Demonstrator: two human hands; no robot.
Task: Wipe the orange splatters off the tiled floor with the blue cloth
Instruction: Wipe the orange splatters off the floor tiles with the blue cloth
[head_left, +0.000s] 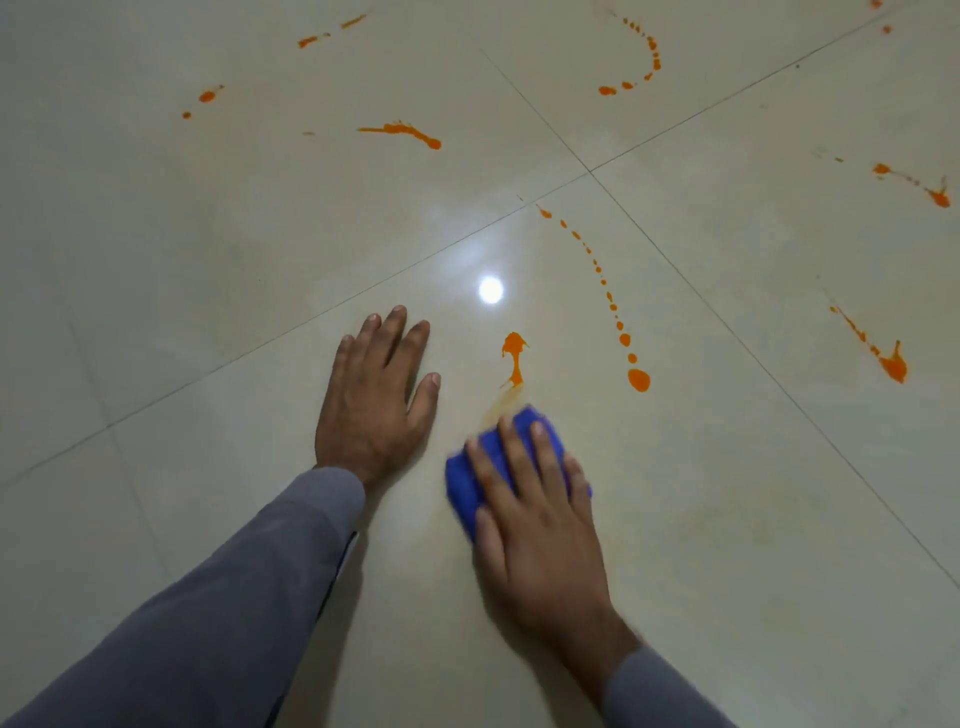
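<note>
A bright round light reflection (490, 289) sits near the middle of the view, with a softer hazy glow spreading toward 11 o'clock from it. Thin dark grout lines (589, 170) cross at about 1 o'clock from that spot, one running down toward 8 o'clock and the other toward 4 o'clock. Grey sleeves (218, 623) come in from the bottom edge at 7 and 5 o'clock, the left one with a dark seam along its inner side.
</note>
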